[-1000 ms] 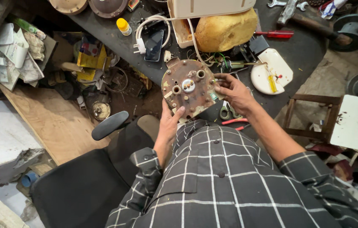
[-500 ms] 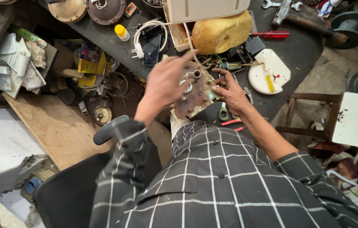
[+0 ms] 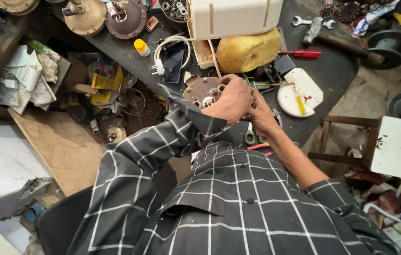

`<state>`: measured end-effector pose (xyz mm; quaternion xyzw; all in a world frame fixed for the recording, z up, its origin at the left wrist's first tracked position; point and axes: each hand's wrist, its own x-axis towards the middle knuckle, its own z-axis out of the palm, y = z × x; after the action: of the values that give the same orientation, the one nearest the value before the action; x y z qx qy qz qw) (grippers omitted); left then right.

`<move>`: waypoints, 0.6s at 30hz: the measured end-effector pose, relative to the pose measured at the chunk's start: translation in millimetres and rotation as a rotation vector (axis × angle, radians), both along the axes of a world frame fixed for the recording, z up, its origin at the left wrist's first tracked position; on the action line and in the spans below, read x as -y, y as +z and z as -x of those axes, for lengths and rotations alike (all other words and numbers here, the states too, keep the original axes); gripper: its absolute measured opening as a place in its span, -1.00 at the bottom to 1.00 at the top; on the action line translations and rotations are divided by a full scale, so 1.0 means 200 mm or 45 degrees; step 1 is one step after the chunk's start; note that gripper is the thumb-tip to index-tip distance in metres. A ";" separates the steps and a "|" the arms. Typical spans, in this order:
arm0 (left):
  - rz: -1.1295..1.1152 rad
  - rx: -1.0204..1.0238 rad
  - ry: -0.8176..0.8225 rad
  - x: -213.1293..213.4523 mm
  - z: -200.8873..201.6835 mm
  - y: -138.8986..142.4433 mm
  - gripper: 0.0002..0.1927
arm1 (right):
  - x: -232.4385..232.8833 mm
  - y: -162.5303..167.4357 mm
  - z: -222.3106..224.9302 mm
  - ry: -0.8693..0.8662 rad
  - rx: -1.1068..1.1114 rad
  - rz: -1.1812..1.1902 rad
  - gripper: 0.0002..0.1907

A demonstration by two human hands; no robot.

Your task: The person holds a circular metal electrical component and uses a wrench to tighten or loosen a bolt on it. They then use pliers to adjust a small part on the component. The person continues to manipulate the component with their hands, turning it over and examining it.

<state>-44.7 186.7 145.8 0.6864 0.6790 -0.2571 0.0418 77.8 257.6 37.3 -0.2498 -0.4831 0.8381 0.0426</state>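
Since the earlier frames the left hand (image 3: 231, 100) has swung from under the disc (image 3: 203, 90) to lying across its top.
Round, rusty and studded with small fittings, the disc is sitting above the near edge of the bench (image 3: 337, 71), just in front of the person's chest; the left fingers are curling down over it, clamped on its right part. Pressing against that hand from the right, the right hand (image 3: 262, 115) is probably gripping the disc's far side, though its fingers are hidden, so I cannot tell how they stand. Just beyond are lying a yellow lump (image 3: 247, 51) and a red screwdriver (image 3: 304, 53); a white plate (image 3: 300, 92) is resting just to the right.
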 end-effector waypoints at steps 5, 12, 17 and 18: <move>-0.194 0.163 0.051 -0.03 0.03 -0.16 -0.75 | -0.01 -0.08 -0.02 -0.007 -0.052 -0.007 -0.31; -0.562 0.539 0.000 -0.01 0.04 -0.36 -0.79 | -0.02 -0.16 -0.06 -0.067 -0.075 0.049 -0.34; -0.665 0.348 -0.233 0.05 0.06 -0.31 -0.77 | -0.02 -0.09 -0.03 -0.075 -0.033 0.033 -0.30; -0.663 0.374 -0.231 0.05 0.05 -0.28 -0.76 | -0.02 -0.08 -0.03 -0.063 -0.029 0.016 -0.30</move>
<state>-55.6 176.1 90.4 0.7615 0.6448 0.0246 -0.0609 83.0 260.9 22.2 -0.2522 -0.4709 0.8427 0.0673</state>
